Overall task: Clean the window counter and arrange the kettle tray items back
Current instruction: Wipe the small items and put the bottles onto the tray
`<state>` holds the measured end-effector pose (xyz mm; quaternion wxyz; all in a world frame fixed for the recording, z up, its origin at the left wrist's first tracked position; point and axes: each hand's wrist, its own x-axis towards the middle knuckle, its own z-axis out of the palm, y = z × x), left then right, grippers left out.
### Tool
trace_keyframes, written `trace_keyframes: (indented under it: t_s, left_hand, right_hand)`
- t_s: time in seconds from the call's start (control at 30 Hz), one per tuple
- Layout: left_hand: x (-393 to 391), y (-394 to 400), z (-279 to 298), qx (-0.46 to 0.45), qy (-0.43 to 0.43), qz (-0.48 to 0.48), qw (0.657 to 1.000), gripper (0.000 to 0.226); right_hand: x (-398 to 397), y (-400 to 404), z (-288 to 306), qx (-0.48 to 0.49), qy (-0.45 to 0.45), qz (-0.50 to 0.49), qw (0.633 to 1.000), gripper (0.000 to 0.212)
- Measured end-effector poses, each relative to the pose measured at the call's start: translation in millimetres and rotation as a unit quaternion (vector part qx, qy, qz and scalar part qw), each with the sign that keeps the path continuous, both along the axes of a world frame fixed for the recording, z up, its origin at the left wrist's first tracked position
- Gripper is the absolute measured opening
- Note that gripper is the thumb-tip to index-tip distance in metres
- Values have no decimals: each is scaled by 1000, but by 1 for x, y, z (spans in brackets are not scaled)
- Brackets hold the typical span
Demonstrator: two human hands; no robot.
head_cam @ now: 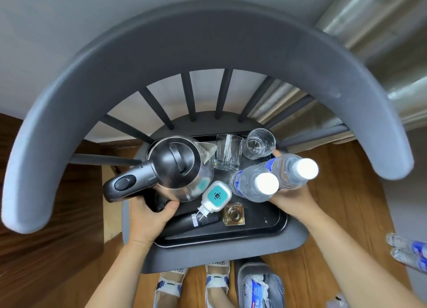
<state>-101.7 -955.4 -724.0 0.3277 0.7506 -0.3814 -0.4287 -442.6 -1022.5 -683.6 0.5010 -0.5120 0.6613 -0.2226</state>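
While both hands point(147, 217) point(292, 202) grip the black tray's point(276, 224) edges, fingers curled under, lift level: kettle point(182, 167) and bottles point(255, 184) above fingertips could topple.

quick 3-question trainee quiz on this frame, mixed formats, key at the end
1. True or false: the black tray sits on the seat of the grey chair.
2. How many drinking glasses stand at the tray's far edge? A) one B) two C) four
3. Fill in: the left hand grips the tray's edge under the handle of the ____, while the right hand holds the other side beside the two water bottles.

Key: 1 true; 2 B; 3 kettle
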Motion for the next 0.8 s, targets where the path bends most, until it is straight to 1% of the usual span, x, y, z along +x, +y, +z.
trace_keyframes:
  t_s: [0.1,0.13,0.17,0.23,0.33,0.4,0.43,0.47,0.53,0.57,0.6,0.7,0.73,0.8]
  left_hand:
    - [-2,-1,7,13,-3,2,1000,70]
    - [-4,-1,11,13,1,6,1000,69]
    - [-6,-2,14,12,5,8,1000,66]
    - [-7,-2,18,5,16,17,1000,65]
    - [-6,1,19,-9,9,32,999,70]
    - [-6,4,20,-10,0,45,999,69]
    - [-7,5,22,-4,-3,51,999,69]
    - [-8,7,26,3,-11,54,998,70]
    - [-12,11,34,17,-22,54,998,75]
    - [-14,13,39,24,-25,50,998,78]
    - [-16,15,45,36,-35,46,998,78]
    - [-19,21,61,87,-96,30,991,70]
    - [-18,23,67,109,-109,18,988,73]
    - [-17,29,85,156,-110,2,982,93]
  right_hand:
    - [2,1,5,8,11,-5,1000,62]
    - [3,2,7,7,16,-10,1000,58]
    - [3,2,7,2,19,-10,1000,58]
    - [3,4,7,-6,17,-10,1000,69]
    - [4,8,8,13,24,-26,999,59]
    - [3,10,9,25,39,-27,999,56]
    - [4,11,10,27,48,-30,998,57]
    - [5,12,10,32,57,-38,997,64]
    - [8,16,12,36,92,-52,994,85]
    - [8,20,12,33,115,-56,991,90]
    - [10,24,13,26,139,-56,988,90]
    - [24,36,35,27,217,-36,975,76]
    - [28,40,43,38,245,-29,968,72]
    - [37,49,60,86,295,-22,951,72]
